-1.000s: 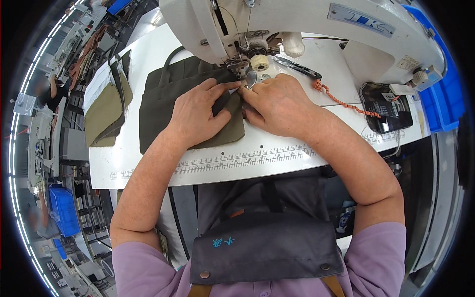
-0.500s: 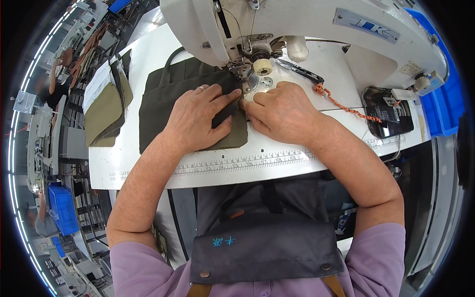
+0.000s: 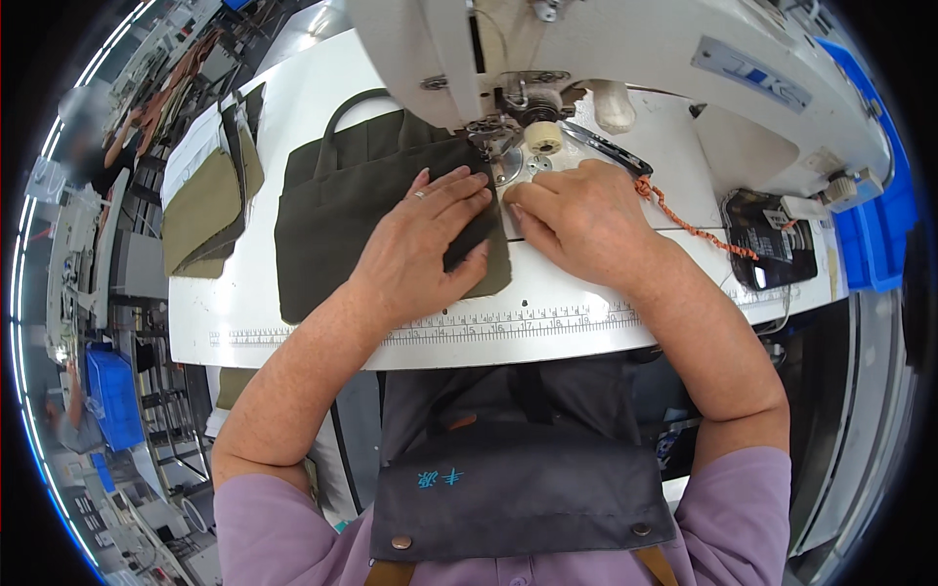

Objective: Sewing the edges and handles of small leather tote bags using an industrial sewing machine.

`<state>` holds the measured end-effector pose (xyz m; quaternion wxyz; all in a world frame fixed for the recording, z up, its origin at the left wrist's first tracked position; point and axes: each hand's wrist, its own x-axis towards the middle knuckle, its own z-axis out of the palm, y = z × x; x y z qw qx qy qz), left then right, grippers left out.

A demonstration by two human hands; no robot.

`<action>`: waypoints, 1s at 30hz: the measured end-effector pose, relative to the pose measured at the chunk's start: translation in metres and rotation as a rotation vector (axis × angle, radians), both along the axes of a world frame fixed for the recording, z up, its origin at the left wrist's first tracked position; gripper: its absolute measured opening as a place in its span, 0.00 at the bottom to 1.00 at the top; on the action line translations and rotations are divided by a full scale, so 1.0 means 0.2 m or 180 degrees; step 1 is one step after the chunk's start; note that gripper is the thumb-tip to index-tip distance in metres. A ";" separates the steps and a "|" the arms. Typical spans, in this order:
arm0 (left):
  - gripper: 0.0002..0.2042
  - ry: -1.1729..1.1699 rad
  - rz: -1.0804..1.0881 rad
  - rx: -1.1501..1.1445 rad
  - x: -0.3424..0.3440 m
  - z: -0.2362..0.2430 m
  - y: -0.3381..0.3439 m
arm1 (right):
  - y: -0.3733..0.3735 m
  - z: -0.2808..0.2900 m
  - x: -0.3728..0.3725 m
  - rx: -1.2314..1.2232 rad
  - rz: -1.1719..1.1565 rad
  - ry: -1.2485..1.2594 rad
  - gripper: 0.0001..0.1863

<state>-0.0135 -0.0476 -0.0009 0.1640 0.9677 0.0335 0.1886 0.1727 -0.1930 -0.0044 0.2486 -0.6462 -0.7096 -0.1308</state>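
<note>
A dark green fabric bag panel (image 3: 342,225) with a strap handle (image 3: 329,127) lies on the white table, its right edge beside the sewing machine's (image 3: 625,39) presser foot (image 3: 486,146). My left hand (image 3: 422,239) rests on the panel, palm down, fingers together and stretched toward the foot, thumb apart. At the panel's right edge, just in front of the foot, is my right hand (image 3: 586,223). Its fingers curl inward with the tips at the edge; what they pinch is hidden. Olive lining cloth (image 3: 496,269) shows at the panel's lower right corner.
Thread snips (image 3: 608,148) lie right of the needle area, tied to a twisted orange cord (image 3: 684,225). A dark glossy flat object (image 3: 772,244) sits farther right. Stacked olive and white cloth pieces (image 3: 210,200) lie left. A ruler strip (image 3: 469,330) runs along the front edge.
The view has shifted slightly. My left index finger, earlier reaching to the panel's edge, now lies alongside the other fingers. My right hand has drawn slightly right.
</note>
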 end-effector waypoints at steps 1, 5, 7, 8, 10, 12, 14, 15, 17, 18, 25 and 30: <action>0.22 -0.0008 0.0073 -0.0022 0.00 0.00 0.00 | 0.00 0.00 -0.01 0.0091 -0.0190 0.0016 0.06; 0.22 -0.0014 0.0102 -0.0058 0.00 -0.01 -0.01 | 0.01 0.00 -0.02 -0.0023 -0.0051 -0.0026 0.08; 0.22 -0.0006 0.0133 -0.0063 0.00 -0.02 0.00 | 0.01 0.00 -0.01 -0.0189 -0.0083 0.0150 0.10; 0.21 -0.0030 0.0113 -0.0102 0.00 -0.02 0.00 | 0.01 0.00 -0.01 -0.0201 -0.0061 0.0129 0.10; 0.21 -0.0081 0.0122 -0.0160 0.01 -0.03 0.01 | 0.02 0.00 -0.02 -0.0165 -0.0118 0.0187 0.11; 0.20 -0.0098 0.0110 -0.0168 0.01 -0.03 0.02 | 0.03 0.00 -0.02 -0.0183 -0.0157 0.0130 0.12; 0.20 -0.0116 0.0158 -0.0175 0.03 -0.04 0.04 | 0.04 0.00 -0.03 -0.0207 -0.0210 0.0070 0.13; 0.20 -0.0102 0.0165 -0.0202 0.04 -0.04 0.06 | 0.05 0.00 -0.03 -0.0225 -0.0259 0.0030 0.14; 0.20 -0.0141 0.0180 -0.0177 0.06 -0.04 0.08 | 0.05 0.01 -0.03 -0.0244 -0.0295 -0.0023 0.15; 0.20 -0.0121 0.0175 -0.0157 0.07 -0.04 0.10 | 0.05 0.01 -0.03 -0.0339 -0.0354 -0.0068 0.16; 0.20 -0.0130 0.0078 -0.0169 0.08 -0.02 0.14 | 0.05 0.01 -0.01 -0.0419 -0.0355 0.0030 0.18; 0.16 0.0361 -0.0102 -0.0822 0.10 0.07 0.23 | 0.05 0.01 0.01 -0.0370 -0.0122 0.0195 0.18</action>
